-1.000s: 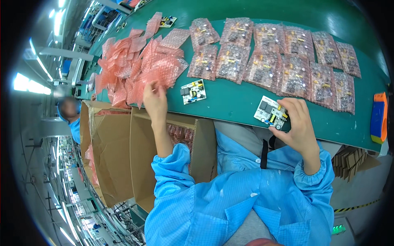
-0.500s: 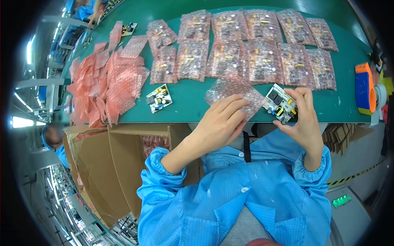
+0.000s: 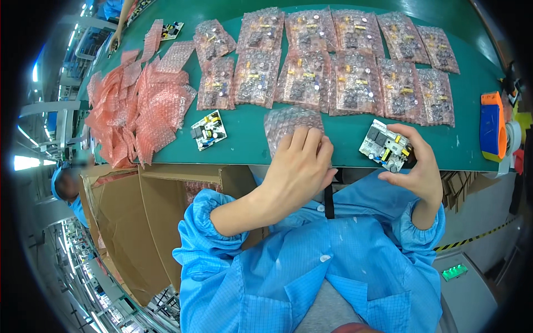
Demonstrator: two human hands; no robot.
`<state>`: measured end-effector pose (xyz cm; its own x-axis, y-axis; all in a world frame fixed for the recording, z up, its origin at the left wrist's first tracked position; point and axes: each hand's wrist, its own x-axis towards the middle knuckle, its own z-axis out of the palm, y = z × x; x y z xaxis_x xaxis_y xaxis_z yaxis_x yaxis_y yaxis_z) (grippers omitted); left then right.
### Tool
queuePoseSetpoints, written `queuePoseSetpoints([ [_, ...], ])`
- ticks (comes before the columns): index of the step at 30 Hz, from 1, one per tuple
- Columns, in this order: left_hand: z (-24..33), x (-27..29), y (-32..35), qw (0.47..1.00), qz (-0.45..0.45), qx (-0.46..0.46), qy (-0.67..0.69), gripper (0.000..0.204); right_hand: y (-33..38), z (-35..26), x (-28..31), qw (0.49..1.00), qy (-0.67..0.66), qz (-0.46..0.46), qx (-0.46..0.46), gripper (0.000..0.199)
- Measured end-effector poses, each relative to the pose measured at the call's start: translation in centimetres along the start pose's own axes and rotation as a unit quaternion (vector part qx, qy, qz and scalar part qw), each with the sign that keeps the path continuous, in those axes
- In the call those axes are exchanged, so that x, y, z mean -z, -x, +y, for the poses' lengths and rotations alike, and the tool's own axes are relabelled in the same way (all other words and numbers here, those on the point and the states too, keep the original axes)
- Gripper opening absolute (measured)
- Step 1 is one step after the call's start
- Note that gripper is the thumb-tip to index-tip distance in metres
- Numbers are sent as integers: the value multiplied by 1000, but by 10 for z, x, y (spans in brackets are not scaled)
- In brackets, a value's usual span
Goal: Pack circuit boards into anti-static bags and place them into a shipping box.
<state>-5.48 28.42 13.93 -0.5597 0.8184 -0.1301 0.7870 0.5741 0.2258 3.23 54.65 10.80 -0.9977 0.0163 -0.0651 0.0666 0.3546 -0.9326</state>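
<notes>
My right hand (image 3: pixel 417 161) grips a white circuit board (image 3: pixel 383 145) by its right side, thumb at the lower edge and fingers at the top. Yellow and black parts stand on the board. A pink bubble-wrap bag (image 3: pixel 290 123) lies at the table's near edge, and my left hand (image 3: pixel 302 166) is closed over its lower right part, fingertips bent down on it. What is under those fingers is hidden. Left of the bag, a second bare circuit board (image 3: pixel 209 131) rests on the green table (image 3: pixel 244 136).
Two rows of bagged circuit boards (image 3: pixel 302 77) cover the far table. Pink bubble-wrap bags (image 3: pixel 139 111) are heaped at left, with another board (image 3: pixel 172 31) behind. An orange-and-blue tape dispenser (image 3: pixel 493 126) stands at right. An open cardboard box (image 3: pixel 125 222) sits below the table's left edge.
The bubble-wrap bag has shifted left and turned away from the board, with my left hand on it. The board in my right hand has moved slightly right, widening the gap between them.
</notes>
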Motion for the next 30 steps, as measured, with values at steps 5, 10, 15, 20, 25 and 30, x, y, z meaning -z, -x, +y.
queuePoseSetpoints([
  [5, 4, -17, -2, 991, 129, -33, 17, 42, 1, 8, 3, 997, -76, 13, 26, 83],
  [10, 0, -12, -6, 985, 125, -55, 104, 42, 2, 19, 4, 989, -133, 53, 37, 86],
  [15, -9, -26, -8, 977, 138, -110, 118, 33, -3, 19, 1, 985, -159, 73, 5, 90],
  [20, -15, -24, -15, 965, 168, -111, 167, 31, -3, 16, 6, 986, -153, 63, -1, 90],
  [25, -14, -15, -16, 976, 180, -12, 122, 39, -4, 17, 9, 981, -186, 47, -22, 86],
  [30, -12, -20, -16, 976, 164, -51, 134, 44, -5, 17, 5, 979, -188, 76, -6, 83],
])
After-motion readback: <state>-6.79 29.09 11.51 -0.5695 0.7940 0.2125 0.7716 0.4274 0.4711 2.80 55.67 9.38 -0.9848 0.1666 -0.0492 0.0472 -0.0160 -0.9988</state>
